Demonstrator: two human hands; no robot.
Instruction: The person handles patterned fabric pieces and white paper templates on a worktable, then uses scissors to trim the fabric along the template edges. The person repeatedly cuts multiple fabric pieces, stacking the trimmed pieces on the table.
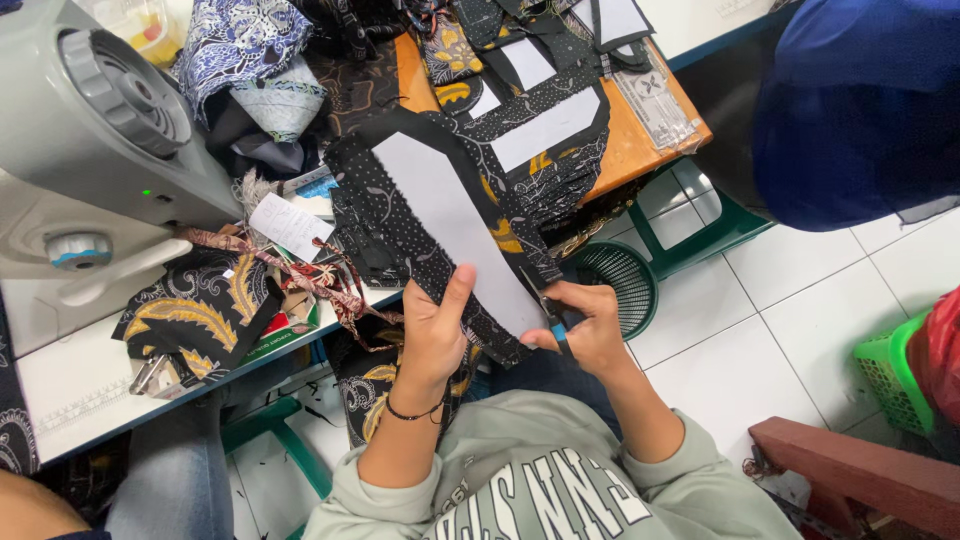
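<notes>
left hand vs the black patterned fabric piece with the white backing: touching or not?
Touching. The head view shows the left hand gripping the fabric piece at its lower edge, thumb pressed flat on the white backing with no gap. The right hand holds small scissors at the same edge.

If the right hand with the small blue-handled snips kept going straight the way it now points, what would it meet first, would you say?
The right hand points up-left, its snips already at the edge of the dark patterned fabric strip with a white lining. That strip comes first; just beyond is the left hand holding it, though depth is unclear.
</notes>
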